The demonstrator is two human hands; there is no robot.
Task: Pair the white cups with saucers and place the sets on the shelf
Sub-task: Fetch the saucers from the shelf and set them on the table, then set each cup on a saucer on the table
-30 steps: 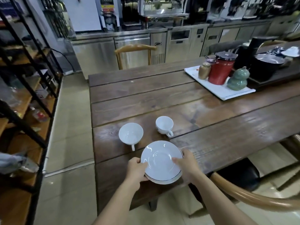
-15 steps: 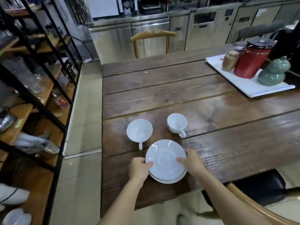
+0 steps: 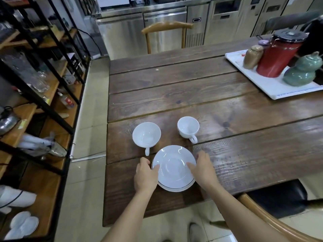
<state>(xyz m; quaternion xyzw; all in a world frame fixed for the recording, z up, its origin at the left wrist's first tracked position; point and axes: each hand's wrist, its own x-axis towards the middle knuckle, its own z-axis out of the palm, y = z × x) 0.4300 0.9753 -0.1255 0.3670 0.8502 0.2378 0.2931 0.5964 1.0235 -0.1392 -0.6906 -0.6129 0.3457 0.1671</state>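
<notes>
A black-framed shelf (image 3: 40, 95) with wooden boards stands along the left, well apart from the table (image 3: 174, 95); glassware, a small bottle and other blurred items sit on its boards, and white dishes (image 3: 22, 224) lie on a low board at the bottom left.

On the dark plank table, near its front left corner, the left cup (image 3: 146, 135) stands upright and empty, its handle pointing toward the person. Just in front of it, the left hand (image 3: 146, 175) reaches to the left rim of the top saucer (image 3: 173, 165); its fingers are curled on that rim, thumb on the upper face, the rest under the edge. The top saucer lies on a second saucer (image 3: 176, 187), whose thin dark-lined rim shows at the front. Whether the top one is lifted clear of the lower one I cannot tell. The stack sits just in front of both cups, close to the left cup's handle.

The right cup (image 3: 188, 127) stands upright beyond the stack, its handle turned toward the front right, apart from the left cup.

The right hand (image 3: 203, 169) grips the right rim of the top saucer, thumb laid on the upper face, fingers closed round the edge.

Farther right, at the far side of the table, a white tray (image 3: 272, 88) carries a tan jar (image 3: 252, 56), a red canister (image 3: 277, 55) with a dark lid, and a green gourd-shaped pot (image 3: 302, 72).
</notes>
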